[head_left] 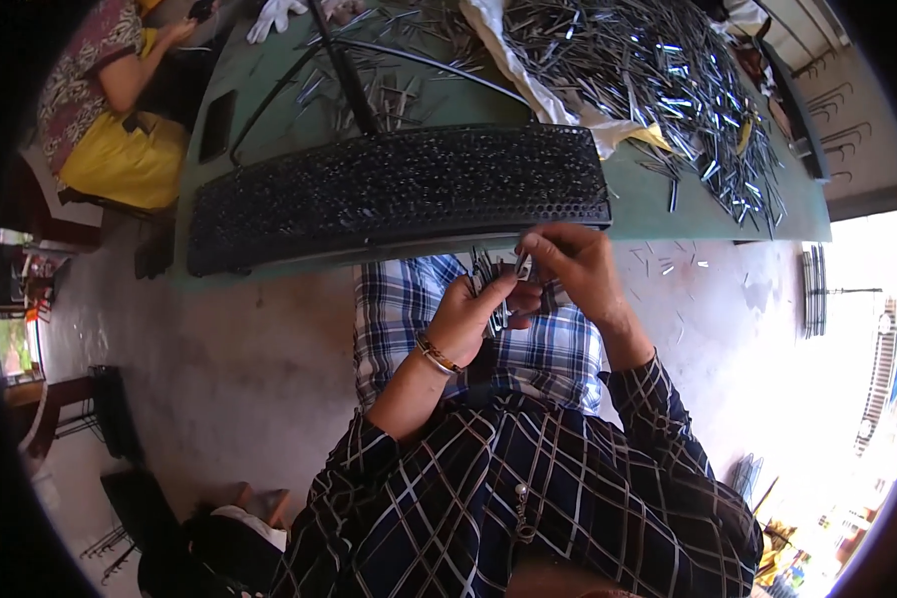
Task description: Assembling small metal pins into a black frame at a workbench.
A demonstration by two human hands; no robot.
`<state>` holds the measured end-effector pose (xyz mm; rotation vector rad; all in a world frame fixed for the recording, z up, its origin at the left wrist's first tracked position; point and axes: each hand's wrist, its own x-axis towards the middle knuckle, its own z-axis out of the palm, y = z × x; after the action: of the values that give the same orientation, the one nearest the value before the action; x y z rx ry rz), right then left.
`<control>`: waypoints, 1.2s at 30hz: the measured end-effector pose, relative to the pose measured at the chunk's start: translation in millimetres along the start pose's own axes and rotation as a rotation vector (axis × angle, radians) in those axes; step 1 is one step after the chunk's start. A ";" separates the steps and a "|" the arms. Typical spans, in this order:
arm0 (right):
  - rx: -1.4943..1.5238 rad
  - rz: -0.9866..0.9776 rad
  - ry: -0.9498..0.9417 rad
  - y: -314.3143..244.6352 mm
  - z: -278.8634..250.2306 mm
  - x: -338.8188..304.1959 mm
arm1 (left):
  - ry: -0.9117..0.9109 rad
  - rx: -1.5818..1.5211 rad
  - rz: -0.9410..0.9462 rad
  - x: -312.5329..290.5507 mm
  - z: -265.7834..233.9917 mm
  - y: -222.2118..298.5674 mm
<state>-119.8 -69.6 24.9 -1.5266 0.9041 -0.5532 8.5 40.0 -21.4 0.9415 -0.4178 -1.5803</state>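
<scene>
Above my lap, my left hand (466, 317) is closed round a bunch of thin metal strips (483, 269), whose ends stick out past the fingers. My right hand (586, 277) meets it from the right, thumb and forefinger pinched on a small metal strip (524, 265) beside the left thumb. Both hands are just in front of a long black perforated panel (399, 184), apart from it. The panel lies along the near edge of the green table (797, 214). What the lower right fingers do is partly hidden.
A large heap of loose metal strips (658, 85) covers the table's right side, next to a white sack edge (508, 60). Black rods (344, 70) rise behind the panel. A phone (218, 127) lies at the left. Another person (120, 110) sits at far left. Strips (668, 267) litter the floor.
</scene>
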 end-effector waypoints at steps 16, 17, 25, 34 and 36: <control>0.039 -0.394 -0.043 -27.2 104.3 70.2 | 0.224 -0.196 -0.041 -29.8 -34.0 8.0; 0.074 -0.418 -0.055 -25.8 112.3 72.8 | 0.236 -0.197 -0.039 -32.3 -33.6 10.6; -0.142 -0.481 -0.056 -18.3 132.6 81.4 | 0.248 -0.199 -0.011 -36.6 -41.3 6.2; -0.438 -0.899 -0.043 -15.8 137.1 81.6 | 0.244 -0.192 0.018 -38.0 -41.7 8.2; -0.562 -0.962 0.000 -20.4 136.5 80.3 | 0.267 -0.202 0.012 -37.9 -38.9 12.1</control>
<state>38.1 -52.0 9.2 -2.4734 0.2592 -1.0270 45.3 81.7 -23.6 0.9739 -0.0752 -1.4319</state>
